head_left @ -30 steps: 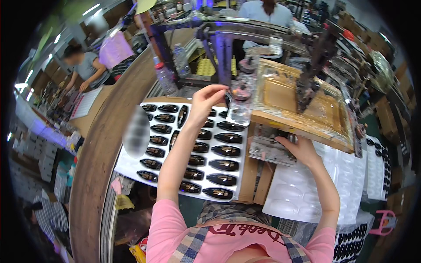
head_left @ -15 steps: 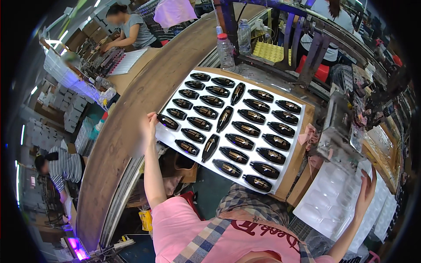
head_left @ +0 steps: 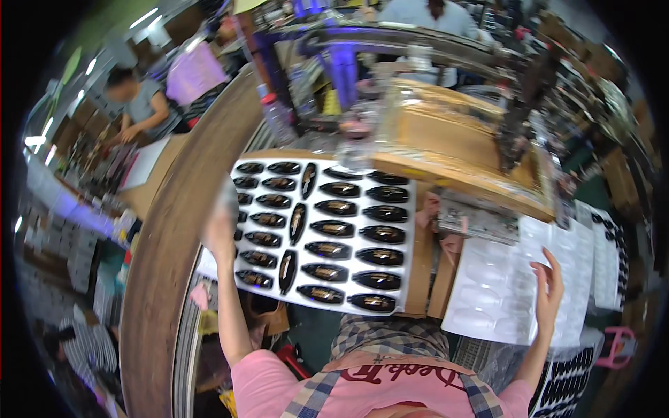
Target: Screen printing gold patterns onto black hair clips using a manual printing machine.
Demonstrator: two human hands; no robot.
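A white tray (head_left: 341,308) carries rows of glossy black, pointed-oval pieces (head_left: 329,228) with gold print; several in one column stand turned upright. My left hand (head_left: 219,226) is at the tray's left edge, over some pieces there. Blur hides its fingers, so its grip cannot be made out. Off to the right, my right hand (head_left: 548,284) is over a clear-white moulded tray (head_left: 481,292), thumb and fingers apart, holding nothing visible. A wood-framed screen (head_left: 453,136) on a metal machine arm hangs over the far right corner of the black-piece tray.
A curved brown belt (head_left: 167,230) runs along my left. Brown cardboard (head_left: 420,279) lies under the tray's right side. More black pieces (head_left: 568,380) are at lower right, near a pink stool (head_left: 617,347). A bottle with a red cap (head_left: 277,120) stands beyond the tray. Other people work farther off.
The view has turned. The wooden screen has swung from the right to above the tray's far right corner. My left hand has moved farther up the tray's left edge; my right remains over the moulded tray.
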